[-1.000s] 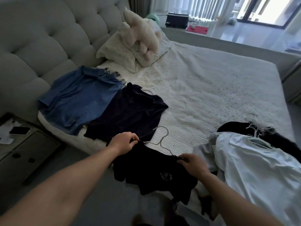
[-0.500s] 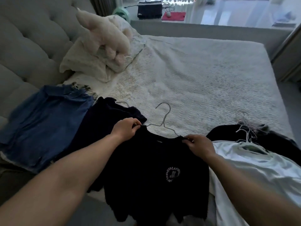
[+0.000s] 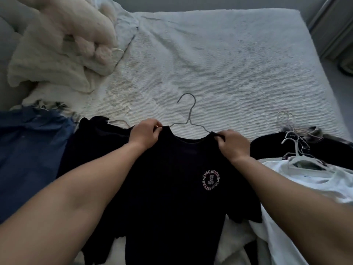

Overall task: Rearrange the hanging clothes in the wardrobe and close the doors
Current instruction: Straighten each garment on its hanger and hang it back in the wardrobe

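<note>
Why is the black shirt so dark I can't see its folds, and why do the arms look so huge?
Head view: dim light swallows the black T-shirt, leaving only its round logo clear; the wide-angle lens stretches the forearms near the frame's bottom edge, while the white bedspread stays brighter and faintly grainy.

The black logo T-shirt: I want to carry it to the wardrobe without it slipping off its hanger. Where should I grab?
Take the grey wire hanger at its neck below the hook, coming from above: it sticks out of the black logo T-shirt collar, bare, between the hands.
</note>
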